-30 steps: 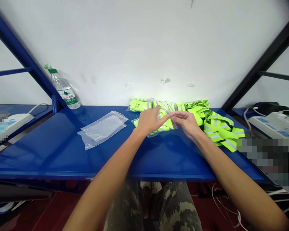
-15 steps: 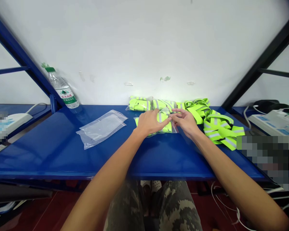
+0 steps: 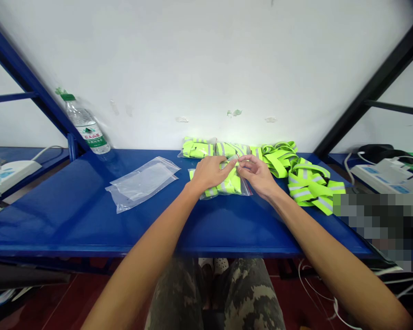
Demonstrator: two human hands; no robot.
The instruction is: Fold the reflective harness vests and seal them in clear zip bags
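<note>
A clear zip-lock bag (image 3: 229, 185) with a folded fluorescent yellow-green reflective strap inside lies on the blue table. Across its left part rests my left hand (image 3: 209, 174), fingers curled over the bag and thumb stretched toward the opening. My right hand (image 3: 259, 176) pinches the red-lined zip edge at the bag's right end; the fingertips partly hide that edge. Behind my hands, two more filled bags, a left one (image 3: 197, 148) and a right one (image 3: 231, 149), lie by the wall. Loose reflective straps (image 3: 311, 183) are heaped to the right of my right hand.
Flat, unfilled plastic bags (image 3: 142, 181) lie on the left of the blue table (image 3: 227, 229). A water bottle (image 3: 89, 128) leans near the wall at the back left. Power strips flank the table, one on the left (image 3: 17, 176) and one on the right (image 3: 382, 176).
My right hand has shifted slightly left along the zip edge, closer to my left thumb. The bag is turned a little, and the whole view has drifted slightly.
</note>
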